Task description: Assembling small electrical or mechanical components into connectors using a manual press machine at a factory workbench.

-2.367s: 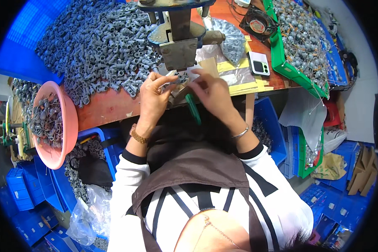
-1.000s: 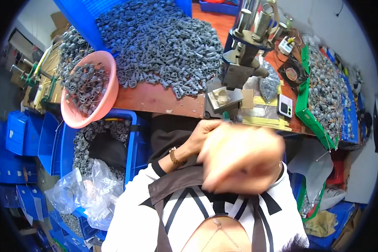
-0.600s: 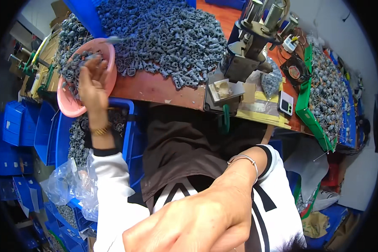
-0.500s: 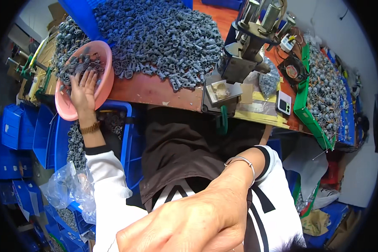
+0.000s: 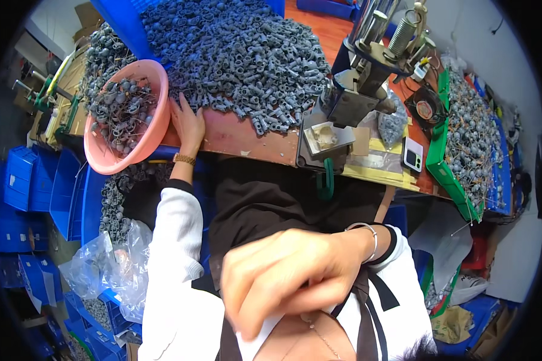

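Note:
At the table's front edge, my left hand [image 5: 188, 125] has its fingers stretched out beside a pink basin [image 5: 158, 129] and the near edge of a large heap of small grey plastic fittings [image 5: 235, 66]. Nothing shows in that hand. The basin, tilted, holds grey round parts with thin brown strands [image 5: 123, 111]. Close to the camera and in front of my chest, my right hand [image 5: 289, 271] is curled, its fingers folded in. What it holds, if anything, is hidden.
A bench press [image 5: 355, 90] with springs stands right of the heap. Near it lie a phone [image 5: 412, 154], a small fan [image 5: 426, 108] and a bag of grey parts [image 5: 391, 123]. A green-edged tray [image 5: 438, 156] of parts is at right. Blue bins [image 5: 18, 180] and a clear bag [image 5: 96, 265] are at left.
My left hand has left the basin and moved right, to the heap's near edge. My right hand, still curled, has risen a little in the picture and turned.

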Available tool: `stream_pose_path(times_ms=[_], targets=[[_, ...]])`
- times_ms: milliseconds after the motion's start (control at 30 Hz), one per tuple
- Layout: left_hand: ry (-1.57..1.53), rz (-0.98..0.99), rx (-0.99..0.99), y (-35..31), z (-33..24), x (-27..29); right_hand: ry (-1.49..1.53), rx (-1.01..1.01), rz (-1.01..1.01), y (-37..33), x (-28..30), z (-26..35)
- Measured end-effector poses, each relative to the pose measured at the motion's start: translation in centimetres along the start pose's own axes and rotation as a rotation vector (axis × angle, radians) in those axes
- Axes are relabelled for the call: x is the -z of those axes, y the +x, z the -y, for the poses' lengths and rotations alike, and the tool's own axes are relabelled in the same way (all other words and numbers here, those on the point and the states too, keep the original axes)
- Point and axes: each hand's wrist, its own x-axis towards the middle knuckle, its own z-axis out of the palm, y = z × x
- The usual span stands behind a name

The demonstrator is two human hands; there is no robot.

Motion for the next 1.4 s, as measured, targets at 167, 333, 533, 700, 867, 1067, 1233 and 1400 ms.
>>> stream_pose_path(times_ms=[167, 333, 533, 700, 867, 1067, 1233, 1400], targets=[[-0.051, -0.006, 0.025, 0.7, 0.8, -0.5, -0.132, -0.23, -0.25, -3.8, 2.3, 0.5], [-0.143, -0.042, -0.007, -1.1, -1.4, 0.0, -0.461, -0.13, -0.25, -2.8, 2.9, 0.0], [-0.183, 0.005, -0.114, -2.2, -4.1, -0.6, -0.675, 0.234, -0.181, 1.9, -1.1, 1.6], [-0.06, -0.062, -0.044, -3.3, -3.4, 0.6, -1.017, -0.087, 0.062, 1.4, -0.1, 8.5], [-0.138, -0.082, 0.017, -4.3, -5.7, 0.9, -1.187, 0.124, -0.112, 0.2, 0.2, 8.0], [-0.09, -0.114, -0.077, -5.7, -5.8, 0.0, -1.224, 0.325, -0.237, -7.2, 3.0, 8.9], [-0.012, -0.108, -0.238, -4.9, -4.8, 1.4, -1.397, -0.361, -0.621, -17.4, 5.5, 8.4], [-0.133, -0.027, -0.186, -4.2, -4.8, 0.6, -1.506, -0.413, -1.213, -24.2, 5.0, 15.1]])
